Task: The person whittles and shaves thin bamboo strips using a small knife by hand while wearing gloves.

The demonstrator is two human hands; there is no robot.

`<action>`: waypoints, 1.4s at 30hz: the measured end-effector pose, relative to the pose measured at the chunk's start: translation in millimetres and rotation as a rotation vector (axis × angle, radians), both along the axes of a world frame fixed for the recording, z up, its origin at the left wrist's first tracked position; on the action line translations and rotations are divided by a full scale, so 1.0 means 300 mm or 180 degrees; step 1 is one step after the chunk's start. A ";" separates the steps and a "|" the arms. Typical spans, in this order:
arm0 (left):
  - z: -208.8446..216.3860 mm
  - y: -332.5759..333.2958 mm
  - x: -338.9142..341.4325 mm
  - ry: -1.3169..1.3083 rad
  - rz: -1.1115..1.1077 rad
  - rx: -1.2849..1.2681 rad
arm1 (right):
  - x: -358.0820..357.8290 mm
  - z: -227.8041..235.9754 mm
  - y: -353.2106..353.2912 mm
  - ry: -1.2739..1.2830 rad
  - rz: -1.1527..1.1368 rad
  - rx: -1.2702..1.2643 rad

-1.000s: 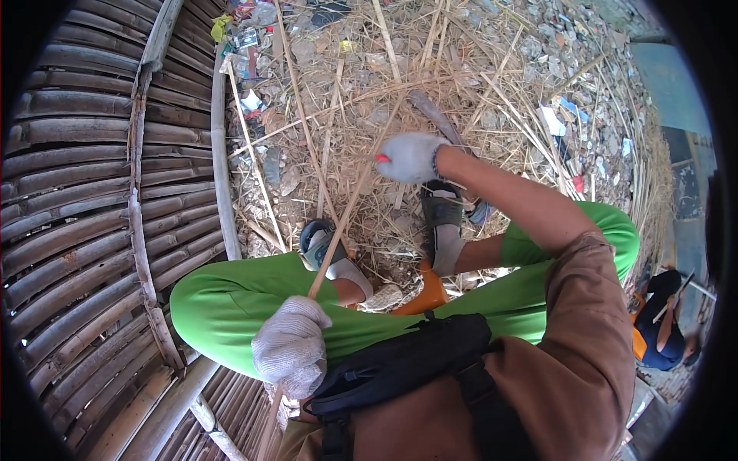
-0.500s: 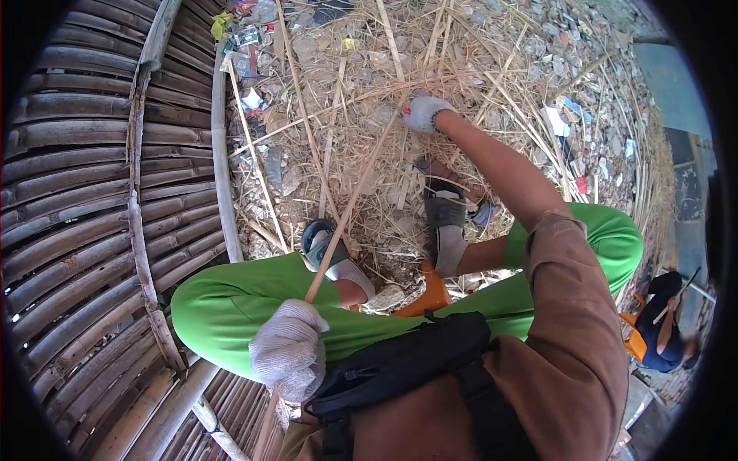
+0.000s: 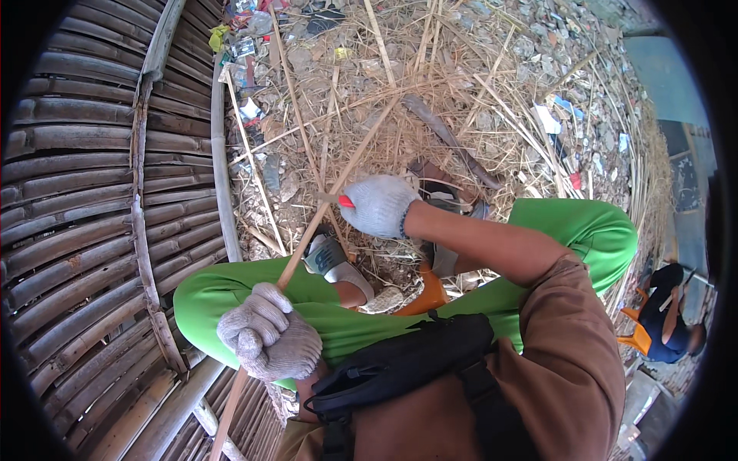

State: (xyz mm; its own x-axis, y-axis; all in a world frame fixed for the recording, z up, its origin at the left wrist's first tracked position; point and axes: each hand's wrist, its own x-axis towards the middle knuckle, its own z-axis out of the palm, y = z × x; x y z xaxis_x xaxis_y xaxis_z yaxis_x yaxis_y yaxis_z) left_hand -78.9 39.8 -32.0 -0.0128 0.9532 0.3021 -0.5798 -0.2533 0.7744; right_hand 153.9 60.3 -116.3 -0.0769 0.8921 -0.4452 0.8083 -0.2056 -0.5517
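My left hand, in a grey knit glove, is closed around a long bamboo strip. The strip slants from below that hand up to the far straw-covered ground. My right hand, in a matching glove, grips a small red-handled knife. Its short blade reaches the strip's edge about midway along; whether it cuts in cannot be told. Both hands are over my bent legs in green trousers, the left near my left thigh, the right beyond my knees.
A wall of bamboo slats stands on my left. Loose strips, straw and litter cover the ground. A dark, long, slightly bent piece lies ahead. An orange stool shows under me. Another person sits at far right.
My right hand has drawn back toward me along the strip with the knife, uncovering the dark piece. My left hand has shifted slightly left, still holding the strip.
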 end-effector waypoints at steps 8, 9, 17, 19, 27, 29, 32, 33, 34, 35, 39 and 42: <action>-0.030 -0.009 -0.032 -0.0002 0.0002 -0.0010 | 0.033 -0.076 0.021 -0.0370 -0.0039 0.0199; -0.035 -0.011 -0.037 0.0013 0.0019 -0.0020 | 0.033 -0.079 0.023 -0.0447 -0.0117 0.0211; -0.064 -0.006 -0.061 -0.0007 -0.0048 0.0134 | 0.077 -0.147 0.081 -0.0556 -0.0181 0.0082; -0.052 -0.013 -0.047 0.0053 0.0012 0.0090 | 0.085 -0.168 0.070 -0.0599 -0.0286 0.0157; -0.031 0.001 -0.059 0.0344 -0.0439 0.0352 | 0.492 -0.431 0.149 -0.1255 -0.0735 -0.0521; -0.020 0.008 -0.029 0.0228 -0.0327 0.0302 | 0.505 -0.460 0.150 -0.1244 -0.0756 -0.0444; -0.024 0.014 -0.019 0.0167 -0.0128 0.0203 | 0.358 -0.390 0.136 -0.0657 -0.0663 -0.0305; -0.023 0.020 -0.034 0.0195 -0.0160 0.0264 | 0.264 -0.283 0.133 -0.0463 -0.0575 -0.0285; -0.028 0.023 -0.040 0.0207 -0.0211 0.0320 | 0.178 -0.176 0.110 -0.0284 -0.0506 -0.0271; -0.030 0.022 -0.041 0.0208 -0.0225 0.0321 | 0.113 -0.109 0.071 -0.0125 -0.0307 0.0007; -0.025 0.025 -0.041 0.0233 -0.0294 0.0263 | 0.041 -0.017 0.021 -0.0203 -0.0096 -0.0029; -0.015 0.018 -0.026 0.0231 -0.0266 0.0219 | 0.110 -0.114 0.029 -0.0306 -0.0221 0.0108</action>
State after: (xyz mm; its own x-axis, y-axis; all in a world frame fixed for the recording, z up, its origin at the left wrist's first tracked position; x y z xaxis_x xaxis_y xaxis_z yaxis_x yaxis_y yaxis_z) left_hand -86.7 45.2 -36.5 0.0899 0.9270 0.3642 -0.5443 -0.2605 0.7974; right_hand 186.8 68.9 -150.5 0.0273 0.9085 -0.4169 0.8423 -0.2455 -0.4798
